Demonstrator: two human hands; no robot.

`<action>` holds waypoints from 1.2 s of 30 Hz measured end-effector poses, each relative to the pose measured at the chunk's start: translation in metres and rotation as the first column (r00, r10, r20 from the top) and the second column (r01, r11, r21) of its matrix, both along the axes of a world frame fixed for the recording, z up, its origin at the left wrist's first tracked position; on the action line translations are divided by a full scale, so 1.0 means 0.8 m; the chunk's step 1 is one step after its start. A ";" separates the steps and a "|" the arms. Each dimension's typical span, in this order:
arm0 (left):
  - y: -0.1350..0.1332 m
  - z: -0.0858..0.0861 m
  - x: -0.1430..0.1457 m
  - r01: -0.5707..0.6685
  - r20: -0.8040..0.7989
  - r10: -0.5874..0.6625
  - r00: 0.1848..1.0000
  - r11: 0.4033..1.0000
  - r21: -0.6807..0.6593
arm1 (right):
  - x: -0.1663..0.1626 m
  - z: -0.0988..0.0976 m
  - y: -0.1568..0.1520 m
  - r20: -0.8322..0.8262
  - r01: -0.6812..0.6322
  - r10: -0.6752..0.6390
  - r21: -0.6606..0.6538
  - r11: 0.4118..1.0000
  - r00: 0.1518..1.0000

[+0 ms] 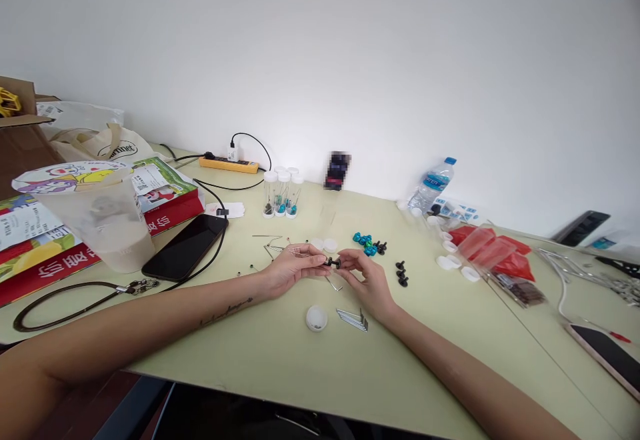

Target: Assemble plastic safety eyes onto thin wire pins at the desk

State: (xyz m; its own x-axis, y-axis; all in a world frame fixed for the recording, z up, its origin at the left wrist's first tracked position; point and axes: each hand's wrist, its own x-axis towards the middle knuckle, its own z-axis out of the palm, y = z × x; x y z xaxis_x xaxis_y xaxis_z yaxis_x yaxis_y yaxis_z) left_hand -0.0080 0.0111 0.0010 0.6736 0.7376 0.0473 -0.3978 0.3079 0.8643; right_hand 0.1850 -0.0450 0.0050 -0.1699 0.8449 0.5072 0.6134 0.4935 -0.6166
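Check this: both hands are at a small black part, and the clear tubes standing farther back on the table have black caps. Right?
Not quite: the caps on the clear tubes are white, as the head view shows. The rest holds: the left hand and right hand are both at the small black part.

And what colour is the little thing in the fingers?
The little thing is mostly black, best seen in the head view.

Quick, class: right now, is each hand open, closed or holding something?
Left hand: closed, holding a small black part.
Right hand: closed on the same part's other end.
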 end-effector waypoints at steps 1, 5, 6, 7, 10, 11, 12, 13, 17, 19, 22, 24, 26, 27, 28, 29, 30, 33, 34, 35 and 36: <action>-0.001 0.001 0.000 0.000 0.002 0.000 1.000 1.000 0.000 | 0.000 -0.001 0.000 -0.007 -0.001 0.001 0.000 1.000 1.000; -0.001 0.001 -0.001 0.001 0.003 -0.001 1.000 1.000 0.005 | 0.002 -0.003 0.001 0.000 0.002 -0.002 0.011 1.000 1.000; 0.000 0.000 -0.001 0.002 0.004 -0.002 1.000 1.000 0.007 | 0.003 -0.003 0.002 0.005 0.003 -0.003 0.009 1.000 1.000; 0.001 -0.001 -0.001 0.003 0.004 -0.003 1.000 1.000 0.008 | 0.003 -0.003 0.002 0.010 0.002 -0.002 0.003 1.000 1.000; 0.003 -0.003 0.000 0.003 -0.001 -0.003 1.000 1.000 0.000 | 0.003 -0.001 0.002 0.009 -0.003 0.003 -0.019 1.000 1.000; 0.003 -0.004 0.000 0.002 0.000 -0.002 1.000 1.000 -0.002 | 0.002 -0.001 0.001 0.004 -0.001 0.001 -0.028 1.000 1.000; 0.004 -0.005 0.000 0.004 0.004 -0.004 1.000 1.000 -0.002 | 0.001 0.000 0.001 -0.002 0.003 -0.004 -0.037 0.999 1.000; 0.004 -0.005 0.000 0.003 0.012 -0.003 1.000 1.000 -0.005 | 0.000 0.001 0.000 -0.009 0.008 -0.009 -0.045 0.999 1.000; 0.004 -0.005 -0.001 -0.012 0.031 0.012 0.999 1.000 -0.017 | -0.002 0.003 -0.001 -0.017 -0.002 0.001 -0.026 1.000 1.000; 0.004 -0.004 -0.002 -0.013 0.025 0.013 1.000 1.000 -0.019 | -0.002 0.002 0.000 -0.012 -0.003 0.003 -0.018 1.000 1.000; 0.003 -0.003 -0.002 -0.006 0.013 0.006 1.000 1.000 -0.023 | -0.001 0.002 0.000 -0.009 -0.011 0.011 -0.045 0.999 1.000; 0.003 -0.003 -0.001 -0.009 0.013 0.010 1.000 1.000 -0.025 | -0.001 0.002 0.000 -0.010 -0.015 0.015 -0.057 0.998 1.000; 0.003 -0.002 -0.001 -0.016 0.015 0.017 1.000 0.999 -0.030 | -0.001 0.003 0.000 -0.010 -0.016 0.015 -0.047 0.999 1.000; 0.003 -0.002 -0.001 -0.020 0.015 0.020 1.000 0.999 -0.034 | -0.001 0.002 0.000 -0.007 -0.014 0.014 -0.037 0.999 1.000; 0.003 -0.002 -0.001 -0.022 0.013 0.022 1.000 0.999 -0.037 | -0.001 0.002 0.000 -0.002 -0.012 0.012 -0.027 1.000 1.000; 0.003 -0.002 -0.001 -0.024 0.010 0.024 1.000 0.999 -0.039 | -0.001 0.002 0.000 0.003 -0.010 0.010 -0.020 1.000 1.000; 0.003 -0.002 -0.001 -0.026 0.006 0.026 1.000 0.999 -0.040 | -0.001 0.002 0.000 0.009 -0.007 0.007 -0.016 1.000 1.000; 0.003 -0.001 0.000 -0.030 -0.015 0.029 0.999 0.999 -0.043 | 0.000 0.002 0.000 0.017 -0.005 0.006 -0.048 0.999 1.000; 0.003 -0.001 -0.001 -0.034 -0.019 0.033 0.999 0.998 -0.047 | 0.000 0.002 0.000 0.013 -0.006 0.007 -0.063 0.998 1.000; 0.003 -0.001 -0.001 -0.040 -0.020 0.039 0.999 0.998 -0.051 | -0.001 0.003 0.000 0.006 -0.008 0.008 -0.072 0.997 1.000; 0.003 -0.001 -0.001 -0.046 -0.019 0.045 0.999 0.997 -0.056 | -0.001 0.003 0.000 -0.002 -0.011 0.011 -0.074 0.997 1.000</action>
